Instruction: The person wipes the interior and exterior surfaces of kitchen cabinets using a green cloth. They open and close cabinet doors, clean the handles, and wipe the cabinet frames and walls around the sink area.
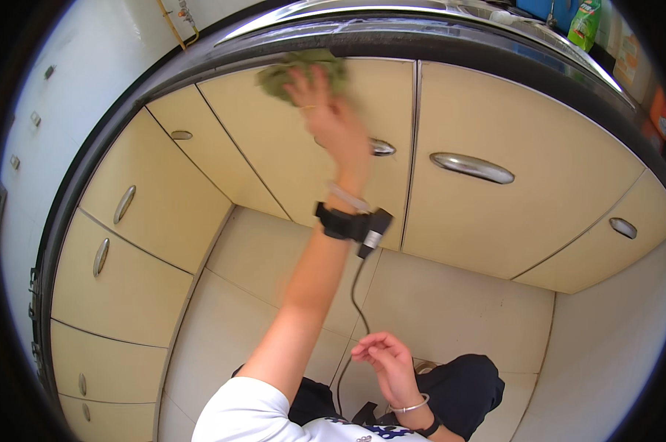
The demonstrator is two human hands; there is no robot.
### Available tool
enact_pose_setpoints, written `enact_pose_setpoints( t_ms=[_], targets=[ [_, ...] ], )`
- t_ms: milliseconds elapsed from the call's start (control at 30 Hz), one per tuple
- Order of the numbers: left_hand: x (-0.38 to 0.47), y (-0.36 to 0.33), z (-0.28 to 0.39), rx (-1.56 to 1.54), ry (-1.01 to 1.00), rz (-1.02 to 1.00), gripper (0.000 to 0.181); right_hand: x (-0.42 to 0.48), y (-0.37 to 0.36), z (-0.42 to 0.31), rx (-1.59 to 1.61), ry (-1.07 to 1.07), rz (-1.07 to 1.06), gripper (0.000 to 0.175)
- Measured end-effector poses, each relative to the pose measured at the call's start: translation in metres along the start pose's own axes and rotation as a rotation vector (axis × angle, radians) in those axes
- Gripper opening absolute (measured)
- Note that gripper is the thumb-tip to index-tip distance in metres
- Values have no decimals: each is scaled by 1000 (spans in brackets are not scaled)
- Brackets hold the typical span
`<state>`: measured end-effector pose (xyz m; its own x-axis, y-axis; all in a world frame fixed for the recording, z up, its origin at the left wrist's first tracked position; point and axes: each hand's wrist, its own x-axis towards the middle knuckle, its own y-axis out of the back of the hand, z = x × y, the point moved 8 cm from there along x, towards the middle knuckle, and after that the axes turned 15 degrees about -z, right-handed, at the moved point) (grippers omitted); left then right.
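Note:
My left hand (333,121) presses a green cloth (272,77) against the top of a cream cabinet door (255,127), just under the dark countertop edge (382,47). The hand and cloth are blurred. My left forearm partly hides this door's metal handle (383,147). A black wrist strap with a connector (341,222) sits on my left wrist, and a thin black cable (355,293) runs down from it. Low in the view, my right hand (391,364) hovers near my knee with loosely bent fingers and nothing visibly held. The cable passes close to its fingertips.
More cream cabinet fronts (139,265) with metal handles line the left, and another door (521,121) is at the right. Pale floor tiles (449,309) lie below. A pale wall (603,342) bounds the right side. A green packet (584,25) stands on the counter.

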<state>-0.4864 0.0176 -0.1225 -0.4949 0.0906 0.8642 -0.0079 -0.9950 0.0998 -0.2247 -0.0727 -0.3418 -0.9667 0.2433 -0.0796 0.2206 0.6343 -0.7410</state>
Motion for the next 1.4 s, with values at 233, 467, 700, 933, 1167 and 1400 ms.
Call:
enact_pose_setpoints(
  t_ms=[233, 467, 700, 933, 1167, 1400],
  targets=[
    [-43, -63, 75, 156, -358, -250, 48, -2, 20, -9, 30, 75, 116, 14],
    [30, 38, -44, 254, -182, -136, 55, 7, 8, -1, 42, 1, 45, 12],
    [-10, -13, 29, 163, -182, -131, 41, -4, 6, -10, 25, 58, 40, 12],
    [-73, -24, 64, -94, -200, -606, 35, -2, -13, -2, 33, 25, -25, 11],
    [-123, 48, -81, -1345, 954, -201, 35, 1, -18, 15, 67, -22, -95, 13],
    [-97, -1, -26, -1652, 1150, -160, 35, 0, -18, 7, 102, 28, -86, 13]
  ],
)
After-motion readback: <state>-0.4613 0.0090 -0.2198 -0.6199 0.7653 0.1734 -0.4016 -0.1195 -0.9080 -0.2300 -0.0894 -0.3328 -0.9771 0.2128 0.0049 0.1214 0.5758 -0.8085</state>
